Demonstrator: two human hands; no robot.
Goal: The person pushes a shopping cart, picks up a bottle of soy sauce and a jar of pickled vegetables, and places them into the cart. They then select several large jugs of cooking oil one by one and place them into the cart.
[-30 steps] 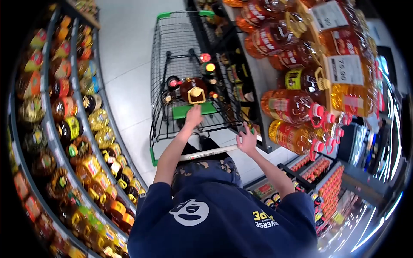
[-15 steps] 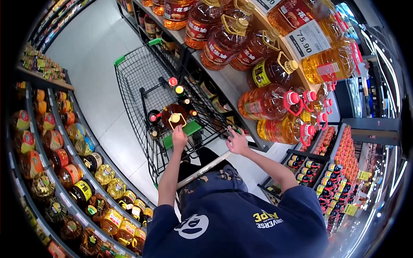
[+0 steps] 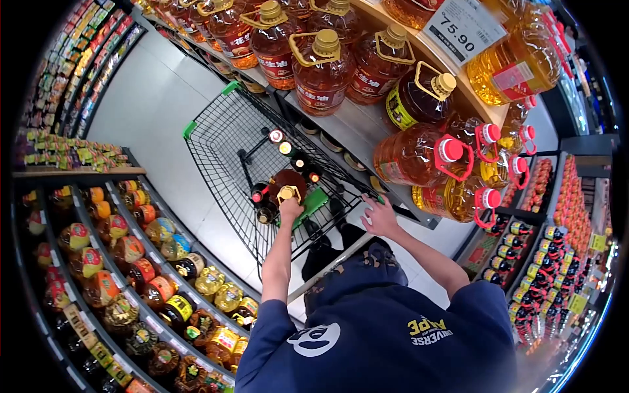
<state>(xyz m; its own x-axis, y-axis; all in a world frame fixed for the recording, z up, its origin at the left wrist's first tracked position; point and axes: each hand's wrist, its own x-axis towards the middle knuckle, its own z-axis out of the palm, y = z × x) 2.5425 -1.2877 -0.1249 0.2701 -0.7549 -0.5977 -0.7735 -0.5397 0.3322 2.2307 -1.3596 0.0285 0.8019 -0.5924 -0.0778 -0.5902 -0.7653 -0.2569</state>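
Observation:
A large brown oil jug [image 3: 288, 179] with a yellow cap and handle stands inside the black wire shopping cart [image 3: 226, 128]. My left hand [image 3: 291, 209] is closed at the jug's handle, just below the cap. Around the jug are several dark bottles [image 3: 260, 191] with red, yellow and gold caps. A green cart panel [image 3: 317, 200] lies right beside my left hand. My right hand [image 3: 380, 217] is at the cart's near right corner, its fingers stretched out and holding nothing. Below both hands runs the cart's push bar [image 3: 334, 263].
On the right, a shelf holds large peanut oil jugs [image 3: 322, 82] and red-capped oil jugs [image 3: 407, 159] close to the cart. A price sign [image 3: 464, 29] hangs above. Curved shelves of oil bottles [image 3: 157, 288] line the left. Pale floor [image 3: 147, 98] stretches ahead.
The view has shifted, so cart and shelves appear displaced. My left hand has closed further round the jug's handle. My right hand stays near the cart corner, fingers out.

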